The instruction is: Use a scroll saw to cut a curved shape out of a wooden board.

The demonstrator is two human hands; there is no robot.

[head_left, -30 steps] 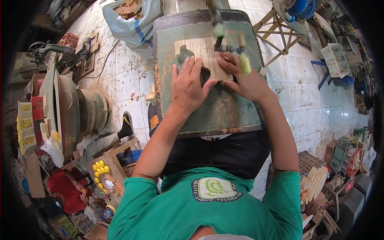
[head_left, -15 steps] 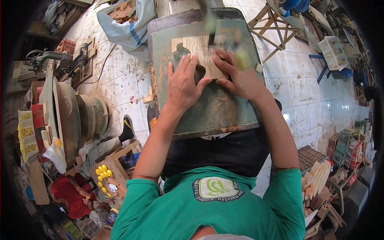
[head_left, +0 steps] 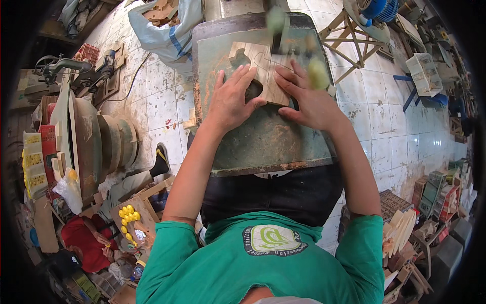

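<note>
A pale wooden board (head_left: 271, 86) with a drawn curvy outline and cut-out curves lies tilted on the worn green machine table (head_left: 263, 147). My left hand (head_left: 232, 99) lies with fingers stretched across its left part, thumb at the lower cut edge. My right hand (head_left: 309, 101) is on the right part, fingers apart, thumb just below the board's front edge. Above the board hangs a motion-blurred machine head (head_left: 277, 30), with a blurred pale yellow-green part (head_left: 318, 75) beside my right fingers; any blade is too blurred to make out.
A white sack of offcuts (head_left: 164, 35) and a blue fan (head_left: 374, 10) on a wooden stand flank the table. Another machine (head_left: 106, 66) and crates stand left. A co-worker in red (head_left: 86, 240) sits lower left near yellow pieces (head_left: 129, 218). Wood stacks (head_left: 397, 233) fill the lower right.
The board has turned slightly clockwise under my hands. My left hand has shifted a little, and my right hand's fingers have spread, its thumb now lower, away from the board's edge.
</note>
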